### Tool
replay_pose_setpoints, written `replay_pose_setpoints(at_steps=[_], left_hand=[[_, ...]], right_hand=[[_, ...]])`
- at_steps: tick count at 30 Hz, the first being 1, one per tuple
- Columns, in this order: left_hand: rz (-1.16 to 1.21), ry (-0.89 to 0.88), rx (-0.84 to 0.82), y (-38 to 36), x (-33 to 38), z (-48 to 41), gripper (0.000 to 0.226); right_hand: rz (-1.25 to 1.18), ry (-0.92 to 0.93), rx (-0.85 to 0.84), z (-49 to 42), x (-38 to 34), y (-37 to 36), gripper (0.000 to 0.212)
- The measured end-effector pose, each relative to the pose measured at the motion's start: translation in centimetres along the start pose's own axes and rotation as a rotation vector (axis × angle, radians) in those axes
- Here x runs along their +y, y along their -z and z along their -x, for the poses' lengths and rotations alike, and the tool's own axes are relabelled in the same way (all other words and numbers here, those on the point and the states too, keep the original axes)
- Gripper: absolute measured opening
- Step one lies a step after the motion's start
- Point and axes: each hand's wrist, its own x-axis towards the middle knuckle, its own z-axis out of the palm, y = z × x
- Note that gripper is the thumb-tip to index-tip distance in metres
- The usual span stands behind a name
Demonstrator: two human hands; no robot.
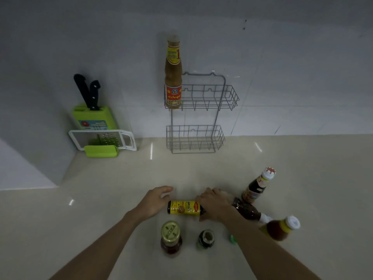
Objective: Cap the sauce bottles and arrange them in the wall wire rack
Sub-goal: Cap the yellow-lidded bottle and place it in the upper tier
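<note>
Head view, single frame. Lower centre: a yellow-labelled bottle [184,207] lies on its side on the beige counter [101,199]. The right hand [215,205] covers its right end, fingers curled down over it in a closed grasp; whether a cap sits under the palm cannot be determined. The left hand [155,201] is at the bottle's left end, fingers loosely spread and arched, thumb forward; contact with the bottle base appears slight and cannot be confirmed.

Bottom centre: a gold-lidded jar [171,238] stands upright, beside a small dark bottle [205,239] seen from above. A green cap [232,239] shows partly at the right forearm's edge.

Lower right: a dark bottle [247,211] lies on its side just behind the right wrist; a dark bottle with a red-and-white cap [259,185] stands behind it; a white-capped bottle [281,228] stands to the far right.

Upper centre: the wall wire rack [210,98] has two tiers. A tall brown sauce bottle [173,77] stands at the left end of the upper tier.

Left of frame: a green knife block [93,118] and a grater [103,139].
</note>
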Motion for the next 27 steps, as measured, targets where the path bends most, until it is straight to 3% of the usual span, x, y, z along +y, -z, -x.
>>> replay_pose_setpoints(at_steps=[3,6,15,23,27], left_hand=[[0.008,0.000,0.023,0.0,-0.2,0.2,0.038],[0.019,0.005,0.041,0.2,-0.3,0.4,0.039],[0.078,0.049,0.069,0.9,0.6,0.4,0.040],[0.137,0.081,0.099,1.3,0.9,0.2,0.039],[0.167,0.063,0.151,2.4,1.5,-0.1,0.037]], right_hand=[[0.056,0.012,0.027,-0.2,-0.1,-0.1,0.062],[-0.034,0.012,0.045,0.0,0.1,0.2,0.058],[-0.795,-0.084,0.213,0.9,2.2,4.3,0.048],[-1.224,-0.200,0.389,0.6,2.0,5.0,0.032],[-1.491,-0.145,0.496,0.5,2.2,7.2,0.037]])
